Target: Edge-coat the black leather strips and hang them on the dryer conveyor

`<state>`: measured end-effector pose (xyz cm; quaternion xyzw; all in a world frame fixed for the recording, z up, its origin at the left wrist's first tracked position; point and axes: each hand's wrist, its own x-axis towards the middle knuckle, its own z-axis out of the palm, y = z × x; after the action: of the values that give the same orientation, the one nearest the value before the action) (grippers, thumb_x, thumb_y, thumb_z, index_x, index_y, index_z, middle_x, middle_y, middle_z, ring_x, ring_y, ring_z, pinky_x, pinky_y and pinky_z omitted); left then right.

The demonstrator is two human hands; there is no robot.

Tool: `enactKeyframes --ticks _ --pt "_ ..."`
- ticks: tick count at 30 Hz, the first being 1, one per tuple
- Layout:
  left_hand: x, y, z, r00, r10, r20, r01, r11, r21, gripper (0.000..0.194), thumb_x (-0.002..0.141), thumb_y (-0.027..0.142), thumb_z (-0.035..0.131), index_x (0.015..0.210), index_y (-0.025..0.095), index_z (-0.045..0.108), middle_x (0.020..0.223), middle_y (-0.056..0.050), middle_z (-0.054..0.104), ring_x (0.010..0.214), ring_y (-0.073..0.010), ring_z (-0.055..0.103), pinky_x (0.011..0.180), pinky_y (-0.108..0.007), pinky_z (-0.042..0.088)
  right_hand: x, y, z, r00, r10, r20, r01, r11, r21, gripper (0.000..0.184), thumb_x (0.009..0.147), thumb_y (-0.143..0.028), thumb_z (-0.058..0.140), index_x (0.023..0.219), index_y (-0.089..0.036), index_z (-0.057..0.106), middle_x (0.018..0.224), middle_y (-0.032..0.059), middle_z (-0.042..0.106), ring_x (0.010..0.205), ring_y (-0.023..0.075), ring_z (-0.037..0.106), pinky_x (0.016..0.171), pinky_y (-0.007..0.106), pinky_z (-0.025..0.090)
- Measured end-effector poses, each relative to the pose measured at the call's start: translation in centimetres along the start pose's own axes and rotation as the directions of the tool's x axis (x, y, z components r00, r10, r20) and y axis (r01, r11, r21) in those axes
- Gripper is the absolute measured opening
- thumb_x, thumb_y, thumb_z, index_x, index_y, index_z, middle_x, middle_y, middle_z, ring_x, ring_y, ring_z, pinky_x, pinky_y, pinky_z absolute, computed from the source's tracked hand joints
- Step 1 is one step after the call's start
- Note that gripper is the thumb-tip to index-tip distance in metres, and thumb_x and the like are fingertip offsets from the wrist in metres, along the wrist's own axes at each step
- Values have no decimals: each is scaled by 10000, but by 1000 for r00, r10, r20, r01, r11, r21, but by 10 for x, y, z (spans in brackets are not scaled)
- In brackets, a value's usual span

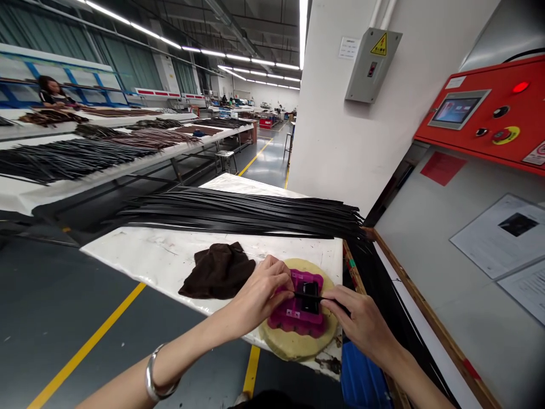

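Observation:
A thin black strip [308, 296] is stretched level between my two hands. My left hand [269, 284] pinches one end, fingers closed. On the other side, my right hand [355, 312] grips the strip too, and a short length shows beside its thumb. Right below lies a purple tray [279, 322] with wavy edges and a glossy black part in its middle. Whether the strip touches this black part, I cannot tell. Under the tray is a round yellowish pad [293, 349]. A crumpled dark brown cloth [219, 270] lies left of my left hand.
Many black strips [255, 211] lie across the back of the white table [149, 255]. At right stands a machine with a red control panel [481, 113]. A blue bin [364, 375] is below the table's right edge. A person [53, 94] sits far left, behind other tables.

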<state>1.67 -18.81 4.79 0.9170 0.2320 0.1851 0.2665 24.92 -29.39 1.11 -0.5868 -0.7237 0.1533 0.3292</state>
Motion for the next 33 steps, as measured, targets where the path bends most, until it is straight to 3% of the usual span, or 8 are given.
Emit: enactKeyframes --ticks 7,18,26,33 --pt "4 6 -4 1000 2 12 -2 1000 -27 175 994 260 474 880 192 589 974 -52 545 964 -209 409 832 -354 387 -2 -7 -11 1000 9 5 -9 1000 -2 225 1005 -280 471 962 -238 688 893 35 696 785 189 670 697 287 482" --pt "1 1 -5 999 5 35 -7 999 38 160 978 242 503 858 177 587 986 -61 543 953 -216 397 820 -363 376 -3 -3 3 1000 -5 -24 6 1000 2 193 1001 -248 487 977 -221 676 902 23 688 800 178 670 706 277 473" --pt "23 11 5 989 122 84 -125 992 35 140 952 208 532 865 176 637 993 -63 569 974 -213 421 849 -350 392 -11 3 -33 995 23 95 -12 994 -112 232 1020 -282 449 1007 -244 677 908 11 678 790 169 657 696 282 441" --pt "36 21 6 979 171 112 -179 982 60 129 930 238 569 861 180 661 972 -68 579 975 -223 429 847 -346 398 9 -20 -76 977 -21 210 113 892 -437 244 1013 -242 460 938 -242 693 843 -6 677 735 165 651 593 299 330"
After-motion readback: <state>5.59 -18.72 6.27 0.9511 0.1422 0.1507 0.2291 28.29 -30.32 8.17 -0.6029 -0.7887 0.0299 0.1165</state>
